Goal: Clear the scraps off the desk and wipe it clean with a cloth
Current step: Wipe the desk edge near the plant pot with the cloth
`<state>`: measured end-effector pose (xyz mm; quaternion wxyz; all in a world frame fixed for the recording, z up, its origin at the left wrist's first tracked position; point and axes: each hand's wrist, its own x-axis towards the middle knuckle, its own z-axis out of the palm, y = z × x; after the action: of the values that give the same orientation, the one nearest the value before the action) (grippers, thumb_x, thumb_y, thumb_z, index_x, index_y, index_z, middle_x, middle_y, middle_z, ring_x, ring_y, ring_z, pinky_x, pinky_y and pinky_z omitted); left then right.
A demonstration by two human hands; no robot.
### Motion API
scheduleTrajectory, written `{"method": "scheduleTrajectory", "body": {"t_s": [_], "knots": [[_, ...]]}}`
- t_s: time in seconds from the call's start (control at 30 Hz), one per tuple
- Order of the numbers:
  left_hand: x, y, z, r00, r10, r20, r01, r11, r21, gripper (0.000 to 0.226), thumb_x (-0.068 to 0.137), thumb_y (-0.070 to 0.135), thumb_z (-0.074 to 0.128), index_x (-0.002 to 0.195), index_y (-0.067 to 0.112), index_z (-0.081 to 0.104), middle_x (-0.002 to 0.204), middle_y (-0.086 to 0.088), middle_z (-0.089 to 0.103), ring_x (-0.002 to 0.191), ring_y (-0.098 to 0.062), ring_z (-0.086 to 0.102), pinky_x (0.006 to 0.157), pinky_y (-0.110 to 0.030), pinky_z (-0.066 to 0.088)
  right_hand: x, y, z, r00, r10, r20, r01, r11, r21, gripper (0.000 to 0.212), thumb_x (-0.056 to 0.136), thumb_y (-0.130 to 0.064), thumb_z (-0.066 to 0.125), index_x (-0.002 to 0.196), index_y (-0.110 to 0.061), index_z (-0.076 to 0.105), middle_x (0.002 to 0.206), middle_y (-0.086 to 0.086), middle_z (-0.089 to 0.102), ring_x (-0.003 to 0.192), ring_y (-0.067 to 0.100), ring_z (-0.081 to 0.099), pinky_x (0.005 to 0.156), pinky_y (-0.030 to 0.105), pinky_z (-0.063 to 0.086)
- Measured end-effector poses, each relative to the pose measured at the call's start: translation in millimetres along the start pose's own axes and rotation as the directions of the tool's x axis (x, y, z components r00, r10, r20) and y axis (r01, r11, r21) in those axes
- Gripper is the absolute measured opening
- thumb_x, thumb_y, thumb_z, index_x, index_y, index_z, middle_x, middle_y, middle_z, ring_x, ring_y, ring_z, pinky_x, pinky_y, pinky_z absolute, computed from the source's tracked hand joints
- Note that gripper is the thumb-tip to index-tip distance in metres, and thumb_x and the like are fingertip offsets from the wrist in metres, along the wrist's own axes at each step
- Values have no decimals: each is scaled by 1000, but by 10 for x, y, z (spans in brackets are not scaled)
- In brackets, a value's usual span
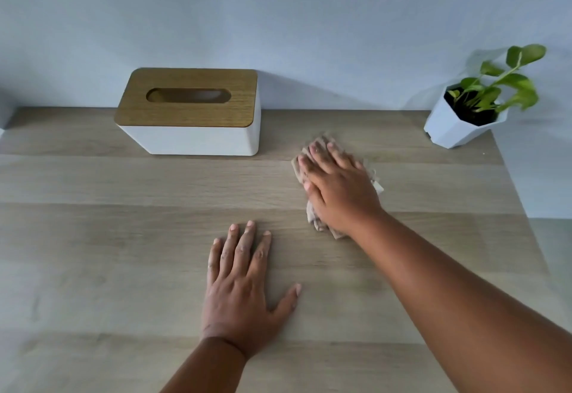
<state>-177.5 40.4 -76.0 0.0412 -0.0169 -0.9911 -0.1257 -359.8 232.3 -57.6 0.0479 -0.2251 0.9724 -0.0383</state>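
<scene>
Head view. Right hand (pixel 339 186) lies palm-down on a crumpled beige cloth (pixel 315 220), fingers straight and close together, pressing it flat against the wooden desk (pixel 108 238). Cloth sits right of centre on the desk, its edges showing beyond the fingertips, beside the thumb and under the wrist; it is slightly blurred. Left hand (pixel 244 287) rests flat on the desk nearer the person, fingers extended, thumb spread out to the side, holding nothing. The two hands are apart. At the back, against the pale wall (pixel 278 15): a white tissue box with wooden lid (pixel 188 111) to the left of the cloth. Far right corner: a small leafy plant in a white faceted pot (pixel 461 123).
</scene>
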Motion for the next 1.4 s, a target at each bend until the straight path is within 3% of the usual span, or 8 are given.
{"method": "scheduleTrajectory", "body": {"t_s": [0.17, 0.4, 0.57, 0.73, 0.9, 1.07, 1.3, 1.4], "knots": [[4, -1, -5, 1000, 6, -6, -6, 1000, -9, 94, 82, 76, 57, 154, 16, 46, 166, -10, 33, 158, -29, 18, 124, -58, 22, -413, 326, -1, 987, 161, -16, -161, 987, -6, 61, 100, -46, 27, 158, -27, 36, 169, 1, 26, 156, 27, 20, 119, 50, 29], [7, 1, 5, 1000, 0, -4, 0, 1000, -11, 94, 82, 76, 56, 154, 16, 46, 167, -9, 31, 159, -29, 17, 123, -59, 23, 443, 166, -46, 917, 399, -23, -398, 916, 44, 59, 100, -38, 34, 157, -21, 34, 169, 11, 22, 155, 40, 14, 121, 55, 24], [6, -3, 5, 1000, -9, 3, 9, 1000, -10, 94, 81, 75, 57, 154, 17, 46, 167, -8, 31, 159, -29, 17, 123, -60, 24, 712, -165, -74, 972, 233, -21, -231, 971, 59, 58, 98, -41, 36, 153, -24, 40, 169, 8, 25, 154, 40, 20, 119, 53, 26], [4, 2, -13, 1000, -2, -4, 2, 1000, -9, 94, 82, 76, 56, 153, 16, 46, 167, -9, 32, 158, -29, 18, 122, -60, 25, 126, -269, -6, 1000, -6, 16, 5, 999, 41, 65, 96, -42, 27, 157, -23, 37, 168, 4, 27, 155, 32, 23, 121, 53, 25], [1, 10, -28, 1000, -1, -5, 0, 1000, -12, 93, 83, 75, 56, 153, 16, 46, 167, -9, 32, 158, -30, 18, 122, -60, 25, -82, 97, 0, 981, 192, -20, -191, 981, 48, 64, 98, -42, 25, 158, -23, 35, 170, 2, 22, 157, 27, 19, 125, 49, 20], [3, 9, -9, 1000, -4, 7, 4, 1000, -10, 95, 81, 76, 58, 153, 16, 46, 167, -9, 31, 158, -30, 19, 122, -60, 25, 496, -96, -58, 929, 368, -43, -363, 927, 90, 59, 97, -33, 41, 155, -22, 38, 168, 7, 25, 155, 38, 18, 123, 54, 20], [2, 1, 0, 1000, -5, 8, 5, 1000, -13, 94, 81, 75, 58, 154, 16, 45, 168, -8, 30, 158, -30, 18, 122, -60, 26, 879, -550, -92, 978, 205, -28, -202, 975, 88, 56, 96, -34, 43, 151, -24, 43, 167, 8, 28, 153, 40, 22, 121, 53, 23], [7, 2, -9, 1000, -4, 25, 4, 1000, -6, 95, 82, 76, 56, 155, 16, 44, 168, -9, 29, 158, -30, 18, 122, -61, 26, 551, -468, -57, 1000, 21, -3, -21, 999, 45, 59, 98, -36, 38, 156, -25, 38, 169, 5, 25, 155, 35, 21, 122, 52, 23]]}}
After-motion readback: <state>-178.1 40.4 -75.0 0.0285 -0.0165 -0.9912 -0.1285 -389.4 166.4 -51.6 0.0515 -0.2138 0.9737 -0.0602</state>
